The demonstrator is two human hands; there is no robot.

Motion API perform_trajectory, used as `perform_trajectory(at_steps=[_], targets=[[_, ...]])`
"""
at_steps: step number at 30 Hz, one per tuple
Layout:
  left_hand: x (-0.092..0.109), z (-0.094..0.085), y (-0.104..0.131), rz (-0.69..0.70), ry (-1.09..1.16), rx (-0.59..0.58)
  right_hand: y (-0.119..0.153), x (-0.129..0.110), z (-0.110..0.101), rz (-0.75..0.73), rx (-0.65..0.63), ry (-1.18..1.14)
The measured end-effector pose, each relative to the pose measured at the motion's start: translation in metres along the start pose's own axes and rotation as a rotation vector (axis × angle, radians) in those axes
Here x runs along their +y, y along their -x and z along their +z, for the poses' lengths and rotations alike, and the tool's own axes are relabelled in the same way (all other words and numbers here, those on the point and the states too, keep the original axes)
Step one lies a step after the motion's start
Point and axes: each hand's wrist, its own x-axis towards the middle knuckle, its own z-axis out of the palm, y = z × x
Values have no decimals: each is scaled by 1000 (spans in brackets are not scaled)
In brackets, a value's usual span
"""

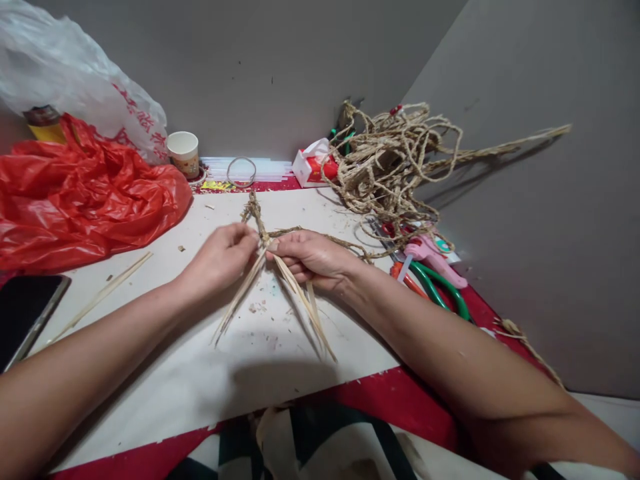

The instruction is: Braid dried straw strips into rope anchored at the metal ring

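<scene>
My left hand point(225, 257) and my right hand point(313, 259) meet over the middle of a white sheet point(165, 400). Between them is a knotted piece of straw rope point(256, 217), whose far end points away from me. Loose straw strands point(305, 303) fan out toward me from the joint in two bundles, one to the left and one to the right. My left fingers are closed on the strands at the joint. The thumb and fingers of my right hand pinch the right bundle. A thin rope runs from the joint rightward behind my right hand.
A big coil of straw rope point(395, 153) lies at the back right, near a tissue pack point(315, 163), a pink glue gun point(435, 257) and green-handled scissors point(440, 287). A red plastic bag point(90, 200), a paper cup point(183, 155) and a phone point(30, 313) are on the left.
</scene>
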Motion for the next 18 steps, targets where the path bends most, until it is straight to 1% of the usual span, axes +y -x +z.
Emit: perform_trajectory(at_steps=[1, 2, 3, 4, 6, 8, 10, 14, 16, 18], targets=[[-3, 1, -3, -121, 153, -113, -1, 0, 0, -2, -9, 15], [-6, 2, -5, -208, 263, -204, -1, 1, 0, -4, -13, 29], [-9, 4, -6, -275, 339, -263, -2, 1, 0, -4, -15, 40], [-11, 5, -6, -306, 374, -283, -2, 1, -1, -1, -15, 48], [-14, 6, -7, -284, 354, -254, -3, 2, -3, 7, -17, 69], [-17, 4, -8, -210, 285, -228, -4, 2, -6, -11, -27, 170], [-19, 0, -10, -163, 222, -233, -4, 2, -9, -87, -14, 389], [-20, -3, -12, -224, 185, -251, -3, 4, -7, -298, 106, 917], [-19, -2, -11, -236, 183, -244, -2, 5, -2, -367, 179, 1096], [-18, 0, -10, -239, 178, -230, 0, 6, 4, -401, 223, 1220]])
